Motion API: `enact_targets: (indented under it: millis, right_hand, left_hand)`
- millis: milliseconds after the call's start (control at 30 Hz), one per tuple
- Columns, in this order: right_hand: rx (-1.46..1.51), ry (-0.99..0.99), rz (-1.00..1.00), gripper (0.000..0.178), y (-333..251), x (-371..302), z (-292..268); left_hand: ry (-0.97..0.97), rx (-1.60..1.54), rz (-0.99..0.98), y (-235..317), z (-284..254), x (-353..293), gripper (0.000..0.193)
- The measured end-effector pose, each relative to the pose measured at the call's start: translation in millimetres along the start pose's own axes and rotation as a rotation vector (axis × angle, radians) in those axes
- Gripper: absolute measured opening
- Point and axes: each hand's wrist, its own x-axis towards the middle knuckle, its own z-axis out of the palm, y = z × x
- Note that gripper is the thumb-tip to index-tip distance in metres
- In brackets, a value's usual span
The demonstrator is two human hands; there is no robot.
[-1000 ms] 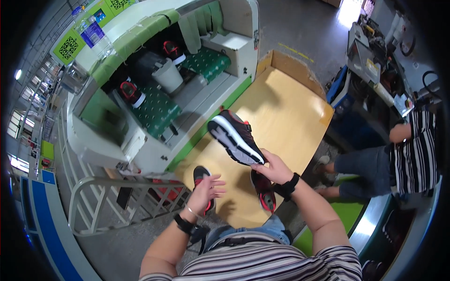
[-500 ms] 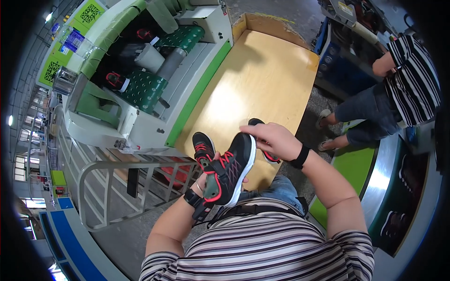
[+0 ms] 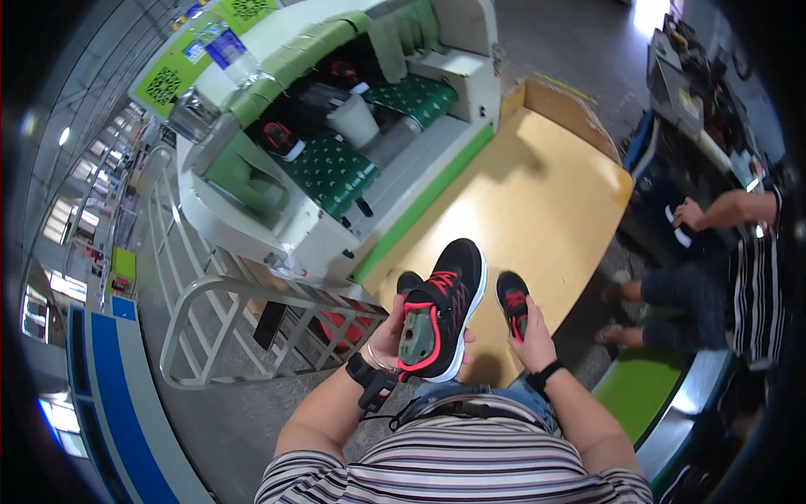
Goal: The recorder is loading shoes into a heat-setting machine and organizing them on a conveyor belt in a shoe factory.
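My left hand (image 3: 388, 338) is closed round the heel end of a black sneaker (image 3: 457, 290) with red laces, red collar lining and a white sole. A grey-green shoe last (image 3: 417, 336) fills its opening. The sneaker is held up tilted, toe pointing away from me. To the right, my right hand (image 3: 534, 343) grips the heel end of a second black and red sneaker (image 3: 510, 296) over the wooden table; its sole is hidden. Behind the held sneaker, the dark toe of a third sneaker (image 3: 408, 282) shows, mostly covered.
The pale wooden table (image 3: 520, 197) has a raised cardboard edge at its far end. Left of it stands a white and green machine (image 3: 311, 244) with sneakers on a green dotted belt (image 3: 336, 172). A grey metal rail (image 3: 210, 290) is nearer left. At right, a co-worker (image 3: 747, 277) stands beside a green-edged conveyor (image 3: 642, 391).
My right hand has left the held sneaker's toe and moved down onto the right-hand sneaker. The view has swung, so the table and machine appear further right. The co-worker's arm is now stretched out.
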Motion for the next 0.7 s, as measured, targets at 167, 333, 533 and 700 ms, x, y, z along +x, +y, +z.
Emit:
enact_targets:
  millis: [167, 333, 533, 700]
  right_hand:
    - [-0.022, -0.021, 0.006, 0.096, -5.8, 3.1, -11.3]
    - [0.246, -0.143, 0.105, 0.093, -34.5, 12.2, -45.5]
    - [0.464, -0.227, -0.204, 0.092, -109.9, 61.7, -110.3]
    - [0.526, 0.103, -0.564, 0.076, -198.1, 192.5, -139.3]
  left_hand:
    - [-0.038, 0.263, 0.627, 75.9, 35.4, 37.5, 0.084]
    - [0.246, -0.08, 0.985, 186.0, -18.4, 42.2, 0.07]
    - [0.528, -0.015, 1.167, 197.4, -49.7, 55.6, 0.037]
    - [0.422, -0.051, 1.093, 179.8, -69.7, 34.3, 0.04]
